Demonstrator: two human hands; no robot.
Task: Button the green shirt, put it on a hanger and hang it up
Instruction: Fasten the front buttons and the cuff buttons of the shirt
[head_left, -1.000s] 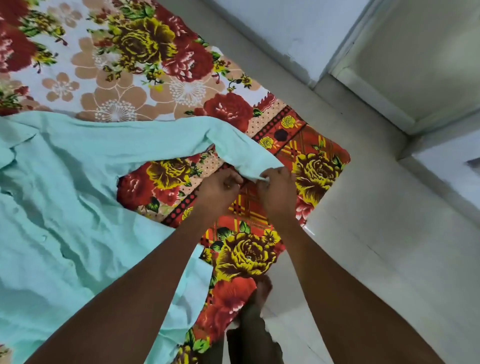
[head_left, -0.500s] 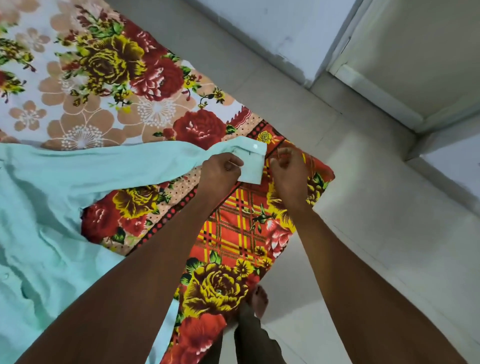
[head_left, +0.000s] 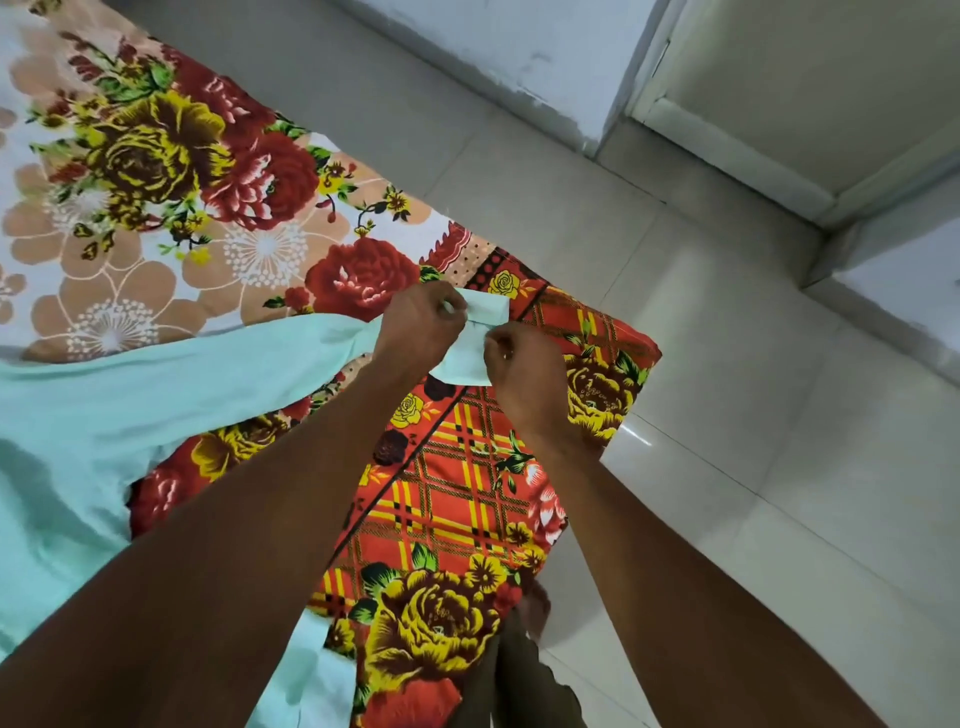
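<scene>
We are now pinching the green shirt (head_left: 156, 395) cuff (head_left: 475, 338) between left hand (head_left: 418, 325) and right hand (head_left: 522, 366), the right newly gripping it.

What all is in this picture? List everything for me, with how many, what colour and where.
green shirt: one, pale mint green, spread across the left of the bed, one sleeve stretched out to the right.
sleeve cuff: one, mint green, at the sleeve's end, between both hands.
bedsheet: one, floral in red, yellow, peach and white with a red plaid border, covering the bed.
floor: pale grey tiles, right of the bed.
wall: whitish, top centre.
door frame: pale, top right.
left hand: one, pinching the cuff.
right hand: one, pinching the cuff.
foot: one, bare, on the floor below.
</scene>
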